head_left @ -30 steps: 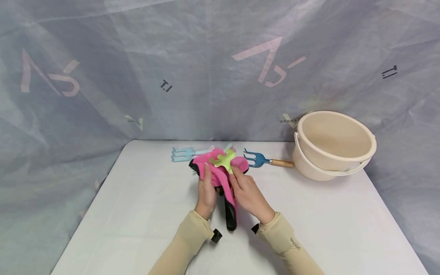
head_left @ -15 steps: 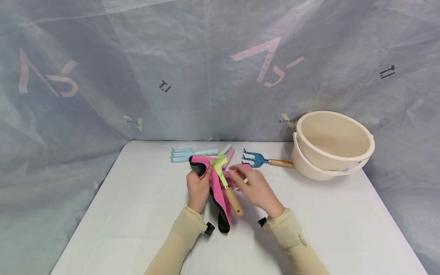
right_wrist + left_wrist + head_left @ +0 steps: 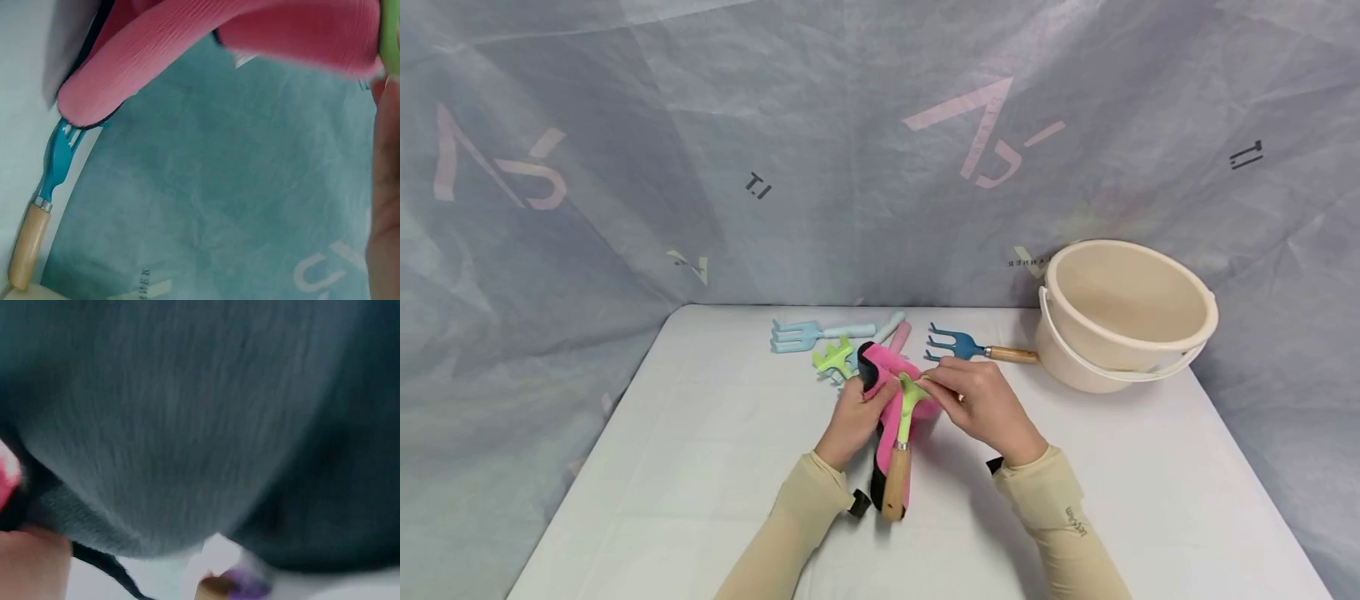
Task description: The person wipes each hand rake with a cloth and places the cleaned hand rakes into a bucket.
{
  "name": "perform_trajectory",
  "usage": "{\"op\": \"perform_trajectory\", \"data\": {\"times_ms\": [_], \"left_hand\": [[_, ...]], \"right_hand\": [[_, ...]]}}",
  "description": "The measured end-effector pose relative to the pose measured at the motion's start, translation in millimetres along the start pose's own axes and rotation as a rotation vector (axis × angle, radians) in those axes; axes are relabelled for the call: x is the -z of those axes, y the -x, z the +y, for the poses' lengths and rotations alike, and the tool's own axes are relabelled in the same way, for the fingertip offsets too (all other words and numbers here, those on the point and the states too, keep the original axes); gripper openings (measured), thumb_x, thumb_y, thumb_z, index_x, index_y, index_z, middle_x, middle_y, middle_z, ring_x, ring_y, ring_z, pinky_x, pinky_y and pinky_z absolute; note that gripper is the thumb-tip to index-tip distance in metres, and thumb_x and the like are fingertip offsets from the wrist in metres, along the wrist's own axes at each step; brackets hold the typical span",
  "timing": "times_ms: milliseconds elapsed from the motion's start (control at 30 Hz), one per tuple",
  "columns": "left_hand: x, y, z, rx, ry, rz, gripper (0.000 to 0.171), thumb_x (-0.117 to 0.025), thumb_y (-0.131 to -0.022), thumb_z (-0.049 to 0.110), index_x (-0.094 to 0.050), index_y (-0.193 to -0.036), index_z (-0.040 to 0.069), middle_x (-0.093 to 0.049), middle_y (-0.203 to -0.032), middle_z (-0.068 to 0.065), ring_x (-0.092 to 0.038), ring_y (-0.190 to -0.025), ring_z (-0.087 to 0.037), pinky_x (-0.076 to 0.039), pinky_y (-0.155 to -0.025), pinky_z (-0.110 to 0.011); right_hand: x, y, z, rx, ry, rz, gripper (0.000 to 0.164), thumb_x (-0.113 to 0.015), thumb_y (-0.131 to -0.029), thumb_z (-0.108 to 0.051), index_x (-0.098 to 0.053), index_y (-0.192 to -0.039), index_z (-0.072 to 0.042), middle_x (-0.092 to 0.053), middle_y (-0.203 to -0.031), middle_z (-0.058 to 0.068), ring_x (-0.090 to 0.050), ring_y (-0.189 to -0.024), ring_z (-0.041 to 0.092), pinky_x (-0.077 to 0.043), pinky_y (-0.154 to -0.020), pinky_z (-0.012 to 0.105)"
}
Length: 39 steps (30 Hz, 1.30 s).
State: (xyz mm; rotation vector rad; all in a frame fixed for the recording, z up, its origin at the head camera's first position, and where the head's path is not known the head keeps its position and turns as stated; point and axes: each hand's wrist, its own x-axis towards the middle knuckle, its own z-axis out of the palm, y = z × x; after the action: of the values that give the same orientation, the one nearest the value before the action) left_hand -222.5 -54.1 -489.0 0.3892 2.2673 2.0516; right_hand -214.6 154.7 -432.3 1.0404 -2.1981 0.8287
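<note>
Fork (image 3: 904, 429), green, is in front of the cloth (image 3: 888, 432); the right hand (image 3: 987, 407) pinches its far end. Left hand (image 3: 852, 419) pinches the cloth. Behind the cloth, to left, lies second fork (image 3: 835, 358); behind, to right, blue fork (image 3: 964, 346), then bucket (image 3: 1090, 348).

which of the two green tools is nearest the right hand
The green tool with the visible wooden handle, its head by the right hand; the other green tool shows only its pronged head, beyond the left hand.
</note>
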Motion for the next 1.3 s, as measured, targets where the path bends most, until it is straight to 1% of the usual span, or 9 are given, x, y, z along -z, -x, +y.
{"op": "perform_trajectory", "data": {"times_ms": [100, 200, 433, 633, 733, 867, 967, 1167, 1300], "left_hand": [[-3.3, 2.8, 1.0, 0.112, 0.207, -0.169, 0.072, -0.033, -0.112, 0.052, -0.034, -0.15, -0.008, -0.044, -0.143, -0.028, -0.048, -0.129, -0.02, -0.042, -0.1, -0.017], [-2.7, 5.2, 0.3, 0.194, 0.321, -0.311, 0.073, -0.036, -0.109, 0.06, -0.033, -0.157, 0.004, -0.049, -0.147, -0.019, -0.055, -0.127, -0.016, -0.048, -0.102, -0.022], [1.4, 7.7, 1.3, 0.241, 0.15, -0.293, 0.069, -0.062, -0.103, 0.049, -0.043, -0.138, -0.007, -0.063, -0.081, 0.006, -0.059, -0.073, -0.005, -0.047, -0.069, -0.018], [-0.3, 8.3, 6.3, 0.23, 0.046, -0.347, 0.06, -0.057, -0.103, 0.055, -0.052, -0.13, 0.002, -0.055, -0.084, 0.005, -0.056, -0.082, -0.008, -0.044, -0.08, -0.023], [-3.7, 8.5, 8.1, 0.151, -0.004, -0.399, 0.042, -0.055, -0.106, 0.05, -0.056, -0.12, 0.011, -0.059, -0.088, 0.003, -0.061, -0.092, -0.008, -0.044, -0.091, -0.025], [-10.3, 10.5, 11.7, -0.031, -0.107, -0.421, 0.031, -0.052, -0.11, 0.036, -0.053, -0.1, 0.007, -0.058, -0.06, -0.002, -0.064, -0.056, -0.014, -0.05, -0.068, -0.024], [-17.5, 13.4, 13.6, -0.183, -0.33, -0.314, 0.032, -0.054, -0.11, 0.027, -0.05, -0.086, 0.005, -0.049, -0.048, -0.003, -0.054, -0.04, -0.017, -0.044, -0.051, -0.026], [-31.2, 18.5, 10.5, -0.446, -0.993, -0.024, 0.02, -0.077, -0.091, 0.017, -0.064, -0.1, 0.006, -0.065, -0.088, -0.007, -0.069, -0.079, -0.023, -0.056, -0.072, -0.039], [-31.2, 19.0, 7.9, -0.505, -1.03, -0.023, 0.032, -0.08, -0.083, 0.012, -0.066, -0.111, 0.005, -0.066, -0.105, -0.01, -0.07, -0.077, -0.025, -0.058, -0.081, -0.048]], "right_hand": [[-1, 0, -2, 0.075, 0.078, 0.064, 0.015, -0.087, -0.078, 0.002, -0.079, -0.09, -0.004, -0.062, -0.071, 0.001, -0.05, -0.054, 0.006, -0.045, -0.051, 0.018], [-2, 0, -4, 0.117, 0.132, 0.11, 0.02, -0.088, -0.074, 0.005, -0.078, -0.091, -0.001, -0.062, -0.071, 0.003, -0.051, -0.053, 0.008, -0.046, -0.049, 0.019], [-1, 2, -4, 0.144, 0.135, 0.144, 0.016, -0.07, -0.099, -0.012, -0.079, -0.092, -0.001, -0.066, -0.074, 0.004, -0.056, -0.056, 0.011, -0.049, -0.051, 0.022], [5, 3, -1, 0.121, 0.138, 0.196, 0.031, -0.062, -0.105, -0.022, -0.079, -0.09, 0.0, -0.062, -0.072, 0.005, -0.054, -0.056, 0.013, -0.05, -0.052, 0.025], [7, 3, 2, 0.117, 0.154, 0.236, 0.034, -0.061, -0.105, -0.023, -0.079, -0.088, 0.0, -0.062, -0.07, 0.005, -0.049, -0.053, 0.012, -0.046, -0.05, 0.024], [8, 3, 5, 0.124, 0.169, 0.274, 0.036, -0.06, -0.106, -0.023, -0.078, -0.087, 0.001, -0.062, -0.069, 0.005, -0.046, -0.051, 0.012, -0.043, -0.047, 0.023], [7, 4, 7, 0.125, 0.191, 0.289, 0.036, -0.059, -0.107, -0.022, -0.078, -0.087, 0.001, -0.061, -0.068, 0.004, -0.045, -0.05, 0.011, -0.042, -0.047, 0.024], [11, 6, 14, 0.075, 0.248, 0.328, 0.02, -0.066, -0.102, -0.011, -0.077, -0.09, -0.001, -0.059, -0.066, 0.004, -0.048, -0.049, 0.012, -0.042, -0.045, 0.027], [19, 6, 20, 0.022, 0.255, 0.406, 0.005, -0.079, -0.085, 0.004, -0.078, -0.088, 0.001, -0.063, -0.066, 0.007, -0.05, -0.048, 0.013, -0.042, -0.046, 0.027]]}}
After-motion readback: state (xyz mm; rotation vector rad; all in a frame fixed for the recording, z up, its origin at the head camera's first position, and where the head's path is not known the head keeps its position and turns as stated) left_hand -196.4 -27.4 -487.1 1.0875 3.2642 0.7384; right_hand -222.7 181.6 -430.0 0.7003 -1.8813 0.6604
